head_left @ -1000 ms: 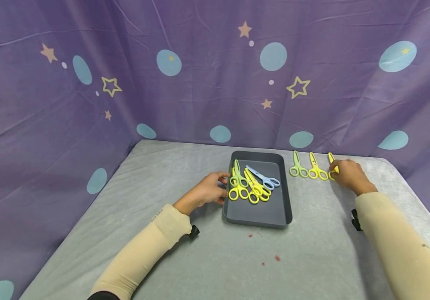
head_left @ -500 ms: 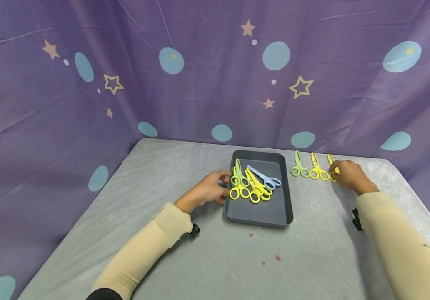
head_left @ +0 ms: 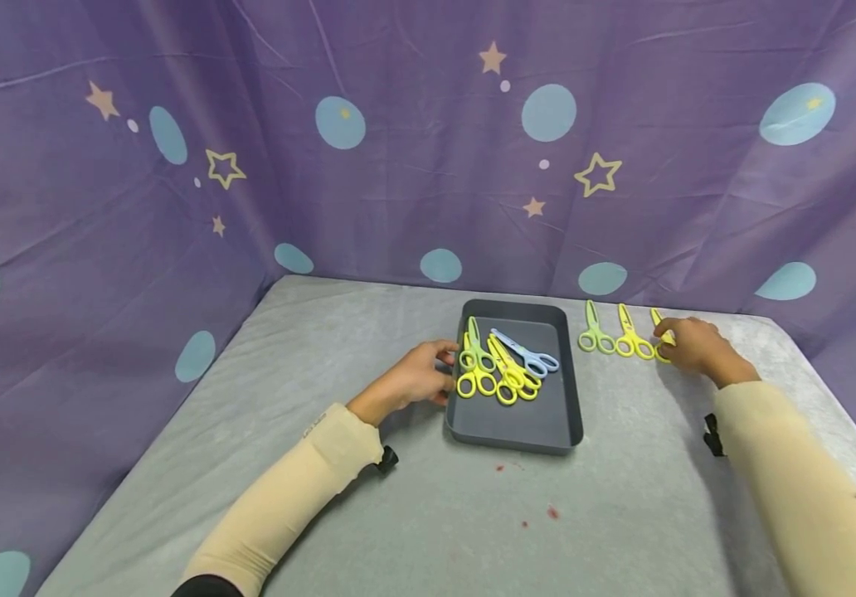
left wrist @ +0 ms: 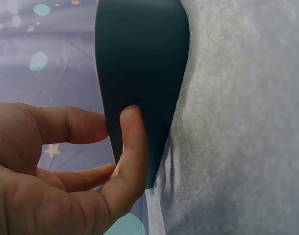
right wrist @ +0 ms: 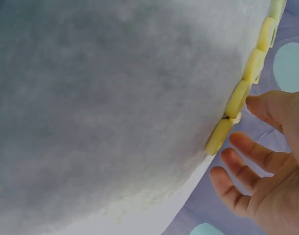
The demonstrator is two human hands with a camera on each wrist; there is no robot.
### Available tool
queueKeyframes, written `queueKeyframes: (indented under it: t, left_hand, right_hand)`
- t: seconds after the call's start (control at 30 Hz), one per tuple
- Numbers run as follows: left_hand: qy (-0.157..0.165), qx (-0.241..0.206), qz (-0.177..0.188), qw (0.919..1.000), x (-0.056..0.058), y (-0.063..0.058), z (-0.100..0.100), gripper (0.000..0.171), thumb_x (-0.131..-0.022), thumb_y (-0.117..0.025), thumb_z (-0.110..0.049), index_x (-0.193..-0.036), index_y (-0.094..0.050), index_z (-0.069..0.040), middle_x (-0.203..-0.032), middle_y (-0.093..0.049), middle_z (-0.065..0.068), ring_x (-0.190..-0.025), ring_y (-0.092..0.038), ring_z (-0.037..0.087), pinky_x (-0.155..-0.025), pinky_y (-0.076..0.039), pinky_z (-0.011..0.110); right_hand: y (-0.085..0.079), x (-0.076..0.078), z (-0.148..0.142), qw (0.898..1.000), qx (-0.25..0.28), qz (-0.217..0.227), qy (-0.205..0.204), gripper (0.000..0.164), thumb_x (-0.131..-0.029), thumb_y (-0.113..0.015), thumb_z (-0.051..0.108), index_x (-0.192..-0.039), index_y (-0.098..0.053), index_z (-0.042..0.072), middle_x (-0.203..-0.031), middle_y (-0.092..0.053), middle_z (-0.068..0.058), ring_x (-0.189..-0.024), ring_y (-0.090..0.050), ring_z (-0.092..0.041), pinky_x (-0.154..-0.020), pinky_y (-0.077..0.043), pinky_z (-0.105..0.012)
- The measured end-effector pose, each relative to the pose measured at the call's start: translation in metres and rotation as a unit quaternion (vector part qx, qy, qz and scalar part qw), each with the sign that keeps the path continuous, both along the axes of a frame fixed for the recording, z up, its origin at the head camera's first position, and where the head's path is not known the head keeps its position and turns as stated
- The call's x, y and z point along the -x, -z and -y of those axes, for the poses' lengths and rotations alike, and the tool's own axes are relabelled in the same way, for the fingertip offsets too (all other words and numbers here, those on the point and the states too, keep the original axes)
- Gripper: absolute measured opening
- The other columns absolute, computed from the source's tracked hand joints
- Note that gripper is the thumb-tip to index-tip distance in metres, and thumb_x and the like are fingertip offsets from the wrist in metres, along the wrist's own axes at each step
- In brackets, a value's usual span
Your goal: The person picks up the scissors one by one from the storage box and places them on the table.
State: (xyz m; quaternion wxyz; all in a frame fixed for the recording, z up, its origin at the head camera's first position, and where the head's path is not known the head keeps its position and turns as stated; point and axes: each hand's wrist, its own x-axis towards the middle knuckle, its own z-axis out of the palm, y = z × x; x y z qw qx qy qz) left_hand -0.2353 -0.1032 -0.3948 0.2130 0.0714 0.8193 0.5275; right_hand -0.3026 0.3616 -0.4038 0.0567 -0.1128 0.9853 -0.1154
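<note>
The left hand (head_left: 415,380) grips the left wall of the dark grey rectangular plastic tray (head_left: 517,431), thumb on the outer face, fingers curled over the rim. The tray rests on the grey felt-covered surface (head_left: 413,514) and holds a pile of yellow, green and blue plastic scissors (head_left: 498,369). The right hand (head_left: 693,347), fingers loosely spread, touches the rightmost yellow plastic scissors (head_left: 659,327) of three lying in a row right of the tray.
</note>
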Motion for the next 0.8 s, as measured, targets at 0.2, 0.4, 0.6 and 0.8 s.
queueKeyframes:
  t: [0.2, 0.4, 0.6, 0.8]
  left_hand:
    - [0.003, 0.002, 0.002, 1.0000, 0.001, 0.001, 0.001, 0.071, -0.092, -0.060, 0.008, -0.158, -0.037, -0.005, -0.135, -0.047, 0.017, -0.076, -0.064, 0.026, -0.070, -0.064, 0.042]
    - [0.001, 0.001, -0.002, 1.0000, 0.002, 0.002, 0.000, 0.072, -0.091, -0.060, 0.008, -0.158, -0.038, -0.005, -0.134, -0.047, 0.016, -0.077, -0.064, 0.026, -0.070, -0.064, 0.042]
    - [-0.001, -0.008, -0.006, 0.9999, 0.002, 0.003, 0.000, 0.072, -0.089, -0.060, 0.011, -0.156, -0.039, -0.003, -0.131, -0.049, 0.017, -0.075, -0.063, 0.024, -0.067, -0.063, 0.041]
    - [-0.001, -0.012, -0.003, 0.9999, 0.002, 0.003, 0.000, 0.072, -0.089, -0.060, 0.011, -0.157, -0.039, -0.003, -0.133, -0.048, 0.018, -0.076, -0.063, 0.025, -0.066, -0.063, 0.040]
  right_hand:
    - [-0.007, -0.004, 0.010, 1.000, 0.006, -0.011, 0.013, 0.041, -0.095, -0.060, 0.017, -0.131, -0.061, -0.002, -0.127, -0.056, -0.038, -0.113, -0.046, -0.067, -0.079, -0.045, -0.079]
    - [-0.010, -0.006, 0.023, 0.999, 0.013, -0.040, 0.000, 0.043, -0.096, -0.061, 0.022, -0.132, -0.061, -0.001, -0.121, -0.058, -0.035, -0.110, -0.048, -0.066, -0.076, -0.046, -0.077]
    - [-0.012, -0.008, 0.040, 0.997, 0.010, -0.076, -0.023, 0.044, -0.098, -0.060, 0.024, -0.134, -0.060, -0.001, -0.127, -0.055, -0.036, -0.111, -0.048, -0.066, -0.079, -0.045, -0.079]
    - [-0.019, -0.013, 0.063, 0.994, 0.008, -0.095, -0.046, 0.043, -0.100, -0.059, 0.026, -0.136, -0.060, 0.002, -0.130, -0.054, -0.035, -0.112, -0.049, -0.063, -0.081, -0.045, -0.075]
